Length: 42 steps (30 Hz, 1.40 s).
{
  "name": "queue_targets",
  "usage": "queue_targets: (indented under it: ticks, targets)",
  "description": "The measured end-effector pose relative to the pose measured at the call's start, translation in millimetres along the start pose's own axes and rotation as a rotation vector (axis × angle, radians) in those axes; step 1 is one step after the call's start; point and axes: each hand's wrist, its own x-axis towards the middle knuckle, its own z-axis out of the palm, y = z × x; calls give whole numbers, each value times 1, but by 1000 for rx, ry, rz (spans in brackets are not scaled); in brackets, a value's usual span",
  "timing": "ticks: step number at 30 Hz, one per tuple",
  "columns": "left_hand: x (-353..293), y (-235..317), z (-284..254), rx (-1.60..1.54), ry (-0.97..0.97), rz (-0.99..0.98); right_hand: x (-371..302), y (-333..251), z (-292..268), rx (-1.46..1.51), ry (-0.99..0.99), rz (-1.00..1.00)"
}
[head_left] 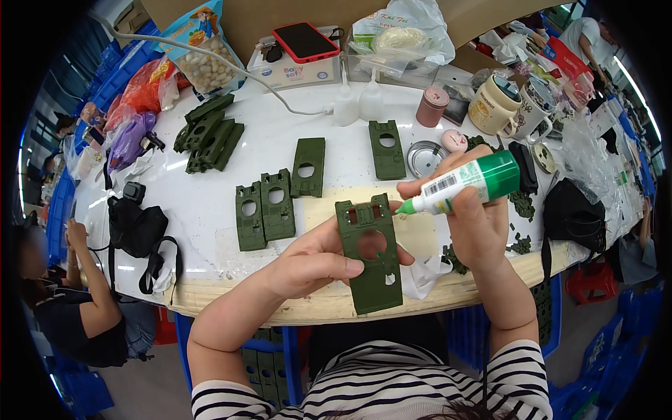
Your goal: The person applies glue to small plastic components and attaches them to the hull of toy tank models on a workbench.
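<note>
Near the table's front edge, my left hand [304,267] grips a dark green plastic tank hull part [375,290] from its left side, thumb on top and fingers underneath. The part is tilted up, with a round hole in its middle and a small white patch low on its right. My right hand [484,234] is wrapped round a white and green glue bottle [448,190], held nearly level. Its green nozzle points left, close to the part's upper right corner; I cannot tell whether they touch.
More hull parts [276,203] lie left of centre, one [387,150] farther back, and a pile [206,136] at the far left. White squeeze bottles [345,105], a pink tin [432,106] and mugs [493,105] line the back. Small green pieces [521,204] lie right. A person [84,301] sits at left.
</note>
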Motion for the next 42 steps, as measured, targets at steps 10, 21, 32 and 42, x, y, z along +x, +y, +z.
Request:
queue_targets:
  ticks: [10,21,32,42]
  targets:
    - [-1,26,-28,51,331,525,-5,-10,-22,-472,-13,-268]
    - [-3,11,-34,110,276,570,-84,5,-23,-1551,-389,-418]
    - [1,8,-16,83,152,449,-54,-21,-66,-1440,-208,-86]
    - [2,-1,-17,31,71,357,16,10,-162,-1296,-190,414]
